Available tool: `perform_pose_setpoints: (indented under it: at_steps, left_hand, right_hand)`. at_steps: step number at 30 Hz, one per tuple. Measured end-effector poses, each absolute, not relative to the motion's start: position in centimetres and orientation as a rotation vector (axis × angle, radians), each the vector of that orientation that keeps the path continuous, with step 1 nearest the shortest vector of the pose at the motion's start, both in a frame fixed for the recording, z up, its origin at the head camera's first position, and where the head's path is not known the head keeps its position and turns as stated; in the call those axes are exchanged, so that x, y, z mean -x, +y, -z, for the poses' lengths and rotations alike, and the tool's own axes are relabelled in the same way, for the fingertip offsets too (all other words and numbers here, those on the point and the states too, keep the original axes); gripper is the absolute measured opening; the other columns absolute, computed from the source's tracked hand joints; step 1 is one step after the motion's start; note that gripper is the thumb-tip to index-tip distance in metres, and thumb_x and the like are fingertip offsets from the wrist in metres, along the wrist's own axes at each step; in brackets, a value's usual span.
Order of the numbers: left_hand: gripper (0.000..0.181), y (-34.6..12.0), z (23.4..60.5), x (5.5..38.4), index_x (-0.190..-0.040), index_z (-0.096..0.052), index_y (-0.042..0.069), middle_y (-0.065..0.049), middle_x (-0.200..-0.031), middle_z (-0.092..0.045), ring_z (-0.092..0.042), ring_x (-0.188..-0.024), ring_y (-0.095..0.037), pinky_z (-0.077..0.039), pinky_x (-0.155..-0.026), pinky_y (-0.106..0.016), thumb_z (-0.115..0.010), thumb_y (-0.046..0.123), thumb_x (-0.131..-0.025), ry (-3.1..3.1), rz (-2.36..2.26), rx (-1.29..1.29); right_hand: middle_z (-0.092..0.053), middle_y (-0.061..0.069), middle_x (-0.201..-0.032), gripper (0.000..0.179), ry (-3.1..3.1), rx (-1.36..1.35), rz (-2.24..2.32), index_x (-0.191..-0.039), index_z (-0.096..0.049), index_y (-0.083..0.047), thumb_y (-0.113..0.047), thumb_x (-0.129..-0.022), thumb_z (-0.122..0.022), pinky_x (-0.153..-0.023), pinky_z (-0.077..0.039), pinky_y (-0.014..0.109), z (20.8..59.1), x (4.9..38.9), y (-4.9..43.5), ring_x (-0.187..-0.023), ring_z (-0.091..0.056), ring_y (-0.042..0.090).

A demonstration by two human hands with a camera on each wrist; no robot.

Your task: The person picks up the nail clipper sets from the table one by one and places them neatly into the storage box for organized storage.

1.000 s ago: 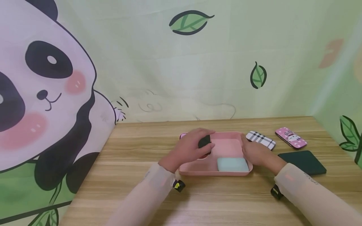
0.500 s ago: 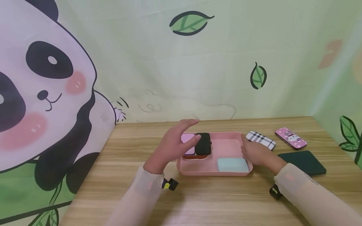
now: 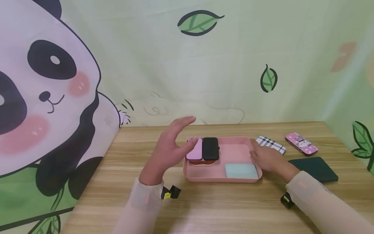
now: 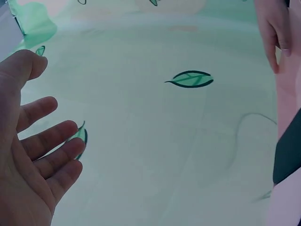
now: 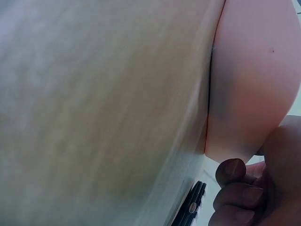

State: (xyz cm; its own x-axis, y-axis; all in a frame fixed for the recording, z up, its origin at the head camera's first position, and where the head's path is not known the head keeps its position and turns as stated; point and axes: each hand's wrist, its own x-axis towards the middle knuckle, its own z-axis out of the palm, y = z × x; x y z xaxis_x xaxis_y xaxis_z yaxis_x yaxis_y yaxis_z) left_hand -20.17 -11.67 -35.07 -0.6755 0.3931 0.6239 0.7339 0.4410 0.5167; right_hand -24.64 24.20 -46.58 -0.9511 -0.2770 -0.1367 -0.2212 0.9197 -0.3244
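Observation:
A pink tray (image 3: pixel 204 172) sits on the table. At its left end a pink-purple case (image 3: pixel 194 151) and a black case (image 3: pixel 210 149) lie side by side, above a reddish-brown item (image 3: pixel 203 162) that is mostly hidden. In its front right corner is a light blue case (image 3: pixel 241 170). My left hand (image 3: pixel 165 151) is raised just left of the tray with spread fingers and an empty palm, as the left wrist view confirms. With my right hand (image 3: pixel 267 158) I grip the tray's right wall; the right wrist view has these fingers (image 5: pixel 237 193) curled by the tray corner.
Right of the tray lie a black-and-white plaid case (image 3: pixel 270 144), a pink spotted case (image 3: pixel 301 143) and a dark green flat rectangular item (image 3: pixel 314 169), partly behind my right forearm. A printed cloth backdrop (image 3: pixel 152 65) stands along the table's (image 3: pixel 146 143) back edge.
My left hand has let go of the black case and drawn back left, its fingers spreading and uncovering both cases in the tray. My right hand stays at the tray's right wall.

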Motion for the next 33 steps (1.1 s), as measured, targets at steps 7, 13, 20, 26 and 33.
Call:
perform_pose_setpoints:
  at_steps: [7, 13, 20, 26, 33]
  left_hand:
    - [0.055, -12.2, 34.9, 19.7, -0.144, -0.054, 0.017, -0.001, -0.146, -0.055, -0.049, -0.136, -0.019, -0.041, -0.111, -0.043, -0.069, 0.019, -0.092, -2.189, 1.138, 0.968]
    - [0.054, -13.0, 35.1, 19.5, -0.143, -0.056, 0.012, -0.005, -0.144, -0.057, -0.051, -0.135, -0.021, -0.04, -0.112, -0.042, -0.071, 0.014, -0.09, -2.143, 1.165, 0.959]
    - [0.056, -12.9, 34.9, 18.8, -0.143, -0.056, 0.012, -0.006, -0.144, -0.057, -0.051, -0.135, -0.022, -0.041, -0.111, -0.042, -0.071, 0.013, -0.089, -2.139, 1.153, 0.986]
    - [0.056, -12.7, 34.6, 18.8, -0.142, -0.056, 0.01, -0.009, -0.145, -0.056, -0.05, -0.136, -0.024, -0.04, -0.112, -0.044, -0.071, 0.012, -0.089, -2.124, 1.126, 1.027]
    - [0.056, -12.3, 34.4, 18.0, -0.144, -0.054, 0.013, -0.005, -0.148, -0.053, -0.048, -0.138, -0.023, -0.039, -0.112, -0.047, -0.07, 0.017, -0.09, -2.153, 1.108, 1.028]
  right_hand:
    - [-0.047, 0.032, -0.146, 0.067, 2.893, 0.396, 0.508, -0.156, -0.013, 0.007, -0.034, -0.108, -0.035, -0.084, -0.051, 0.049, 46.3, 24.4, 24.2, -0.106, -0.062, 0.034]
    - [-0.042, 0.032, -0.149, 0.065, 2.92, 0.421, 0.544, -0.154, -0.022, 0.009, -0.034, -0.107, -0.038, -0.106, -0.038, 0.062, 45.9, 24.2, 24.1, -0.134, -0.046, 0.048]
    - [-0.066, 0.024, -0.118, 0.055, 3.035, 0.399, 0.634, -0.148, -0.038, 0.004, -0.031, -0.105, -0.044, -0.078, -0.055, 0.05, 44.2, 24.3, 24.3, -0.099, -0.065, 0.036]
    - [-0.062, 0.011, -0.1, 0.05, 3.08, 0.522, 0.838, -0.147, -0.042, -0.003, -0.031, -0.106, -0.044, -0.066, -0.048, 0.034, 39.9, 23.1, 23.8, -0.083, -0.056, 0.022]
    - [-0.061, 0.012, -0.13, 0.048, 3.145, 0.848, 1.177, -0.149, -0.046, -0.014, -0.021, -0.103, -0.056, -0.099, -0.046, 0.046, 36.0, 19.9, 22.8, -0.118, -0.056, 0.027]
